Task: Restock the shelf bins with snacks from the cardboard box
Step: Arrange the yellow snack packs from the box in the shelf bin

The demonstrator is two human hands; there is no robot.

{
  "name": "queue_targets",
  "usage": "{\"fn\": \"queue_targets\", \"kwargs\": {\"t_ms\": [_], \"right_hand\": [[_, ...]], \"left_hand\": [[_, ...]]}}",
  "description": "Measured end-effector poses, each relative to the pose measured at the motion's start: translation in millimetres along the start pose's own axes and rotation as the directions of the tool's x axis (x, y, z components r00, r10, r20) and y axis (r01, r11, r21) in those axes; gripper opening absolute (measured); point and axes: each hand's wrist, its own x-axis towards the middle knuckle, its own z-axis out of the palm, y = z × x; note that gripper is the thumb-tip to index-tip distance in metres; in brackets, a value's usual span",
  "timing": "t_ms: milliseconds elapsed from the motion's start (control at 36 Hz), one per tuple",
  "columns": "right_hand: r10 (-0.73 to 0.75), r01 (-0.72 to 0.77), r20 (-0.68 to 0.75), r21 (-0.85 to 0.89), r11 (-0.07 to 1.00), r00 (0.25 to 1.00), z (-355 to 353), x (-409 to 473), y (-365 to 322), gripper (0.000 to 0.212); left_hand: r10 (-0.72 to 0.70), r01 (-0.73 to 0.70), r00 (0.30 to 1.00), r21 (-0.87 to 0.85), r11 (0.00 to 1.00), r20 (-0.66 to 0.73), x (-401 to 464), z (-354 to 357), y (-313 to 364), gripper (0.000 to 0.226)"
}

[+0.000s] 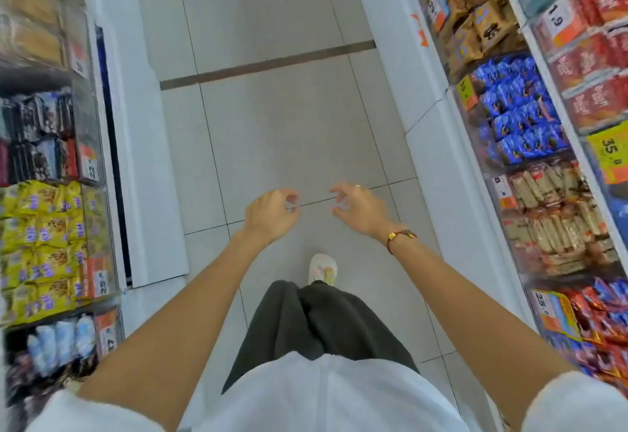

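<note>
Two bare hands hang out front over the aisle floor, nothing in either. Left hand has fingers loosely curled, thumb and forefinger tips nearly meeting; right hand is half-spread w/ fingers bent, a ring on one, a red bracelet at the wrist. Hands are apart, not touching.

Floor is pale grey tile w/ thin joints and one dark strip crossing it further up. White shelf bases run along both sides.

Left shelf bins: yellow snack packs, dark packs above them, light blue packs below. Right shelf bins: blue packs, brown paper bags, tan bars, red packs on the next tier up, orange price tags on bin fronts (digits partly blurred).

Cardboard box isn't in view. One pale shoe and dark trousers show below the hands.
</note>
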Motion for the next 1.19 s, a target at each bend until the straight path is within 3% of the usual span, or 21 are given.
{"fn": "queue_targets", "kwargs": {"t_ms": [83, 167, 361, 528, 639, 861, 1194], "right_hand": [[0.064, -0.062, -0.069, 0.033, 0.998, 0.996, -15, 18, 2, 0.038], [0.081, -0.079, -0.080, 0.031, 0.996, 0.993, -31, 43, -2, 0.038], [0.019, -0.026, -0.068, -0.106, 0.994, 0.997, -73, 123, -29, 0.041], [-0.042, 0.005, -0.173, -0.209, 0.978, 0.984, -119, 206, -72, 0.041], [-0.088, 0.044, -0.253, -0.172, 0.984, 0.964, -149, 253, -102, 0.041], [-0.168, 0.124, -0.406, -0.132, 0.983, 0.899, -205, 356, -138, 0.038], [-0.086, 0.059, -0.333, -0.091, 0.994, 0.939, -344, 551, -145, 0.040]], "left_hand": [[-0.027, 0.024, 0.999, -0.102, 0.994, -0.034, 15, -7, 8, 0.030], [-0.030, 0.025, 0.998, -0.099, 0.995, -0.047, 35, -24, 15, 0.029], [0.011, -0.010, 0.996, 0.013, 1.000, -0.090, 114, -79, 2, 0.034], [0.114, -0.095, 0.987, 0.153, 0.984, -0.115, 195, -158, -4, 0.041], [0.173, -0.133, 0.972, 0.238, 0.962, -0.158, 242, -210, 0, 0.043], [0.168, -0.140, 0.951, 0.125, 0.982, -0.260, 339, -295, 7, 0.042], [0.131, -0.104, 0.973, 0.145, 0.984, -0.189, 545, -407, 58, 0.045]]}}
